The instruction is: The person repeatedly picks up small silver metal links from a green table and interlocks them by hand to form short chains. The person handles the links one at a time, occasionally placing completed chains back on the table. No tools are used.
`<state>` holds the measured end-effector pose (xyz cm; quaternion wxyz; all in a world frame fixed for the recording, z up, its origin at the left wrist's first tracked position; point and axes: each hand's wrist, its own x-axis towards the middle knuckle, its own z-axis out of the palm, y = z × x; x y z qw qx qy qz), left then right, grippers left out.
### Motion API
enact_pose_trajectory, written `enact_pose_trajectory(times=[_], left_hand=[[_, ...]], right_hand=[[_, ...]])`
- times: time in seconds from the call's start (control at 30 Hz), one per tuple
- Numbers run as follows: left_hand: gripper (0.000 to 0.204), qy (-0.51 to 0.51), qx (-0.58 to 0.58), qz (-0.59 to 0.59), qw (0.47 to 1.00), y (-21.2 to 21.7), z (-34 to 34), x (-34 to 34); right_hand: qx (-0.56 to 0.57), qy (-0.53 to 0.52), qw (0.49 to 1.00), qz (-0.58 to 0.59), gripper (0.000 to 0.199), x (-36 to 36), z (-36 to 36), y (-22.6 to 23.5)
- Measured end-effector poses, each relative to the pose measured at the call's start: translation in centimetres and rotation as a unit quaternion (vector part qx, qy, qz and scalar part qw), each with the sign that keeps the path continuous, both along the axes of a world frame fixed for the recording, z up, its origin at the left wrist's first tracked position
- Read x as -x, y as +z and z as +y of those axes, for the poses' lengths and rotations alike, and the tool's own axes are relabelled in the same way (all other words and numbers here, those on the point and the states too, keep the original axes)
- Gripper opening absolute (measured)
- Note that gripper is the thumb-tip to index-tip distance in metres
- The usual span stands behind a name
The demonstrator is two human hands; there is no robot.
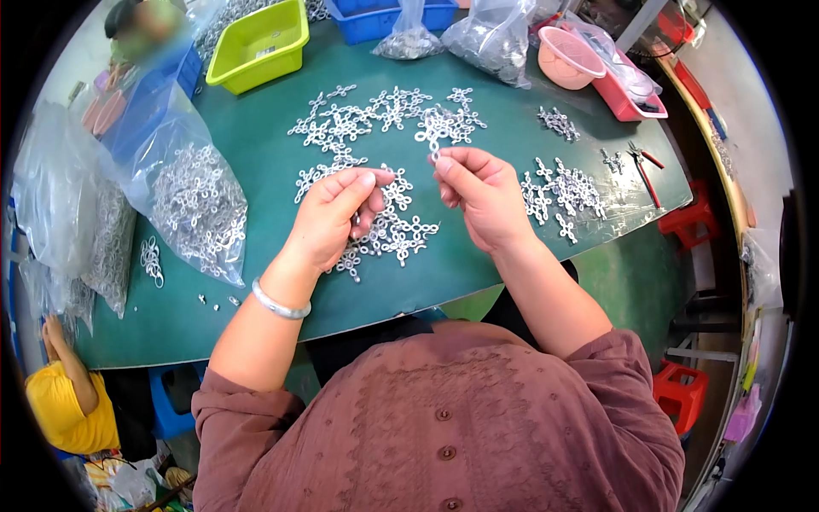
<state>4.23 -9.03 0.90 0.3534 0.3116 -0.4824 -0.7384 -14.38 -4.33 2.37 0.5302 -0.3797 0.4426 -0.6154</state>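
My right hand [482, 192] is closed, thumb and forefinger pinching a small silvery metal link piece [435, 147] made of joined rings. The piece stands up against the far heap of similar links [397, 109]. My left hand [334, 209] hovers over the nearer heap of links [401, 239], with thumb and forefinger pressed together and the other fingers curled. Whatever it may hold at the fingertips is too small to make out. Right of my right hand lies another group of joined links [573, 192], and a smaller cluster [558, 124] sits beyond it.
Clear bags of metal parts [200, 200] stand at the left on the green table [465, 256]. A lime-green tub [260, 47], more bags [490, 43] and a pink basket [570, 58] line the far side. Red-handled pliers [645, 175] lie right. Another person in yellow [72, 410] sits at the left.
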Motion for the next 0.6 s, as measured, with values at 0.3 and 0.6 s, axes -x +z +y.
enact_pose_trajectory(times=[0.3,0.6], left_hand=[[0.024,-0.002,0.014,-0.013,1.000,0.0,0.0,0.2],[0.021,0.002,0.024,-0.025,0.999,0.0,0.0,0.1]], right_hand=[[0.047,-0.028,0.998,0.009,0.014,1.7,-1.1,0.4],[0.008,-0.054,0.998,-0.040,0.011,2.5,-1.0,0.5]])
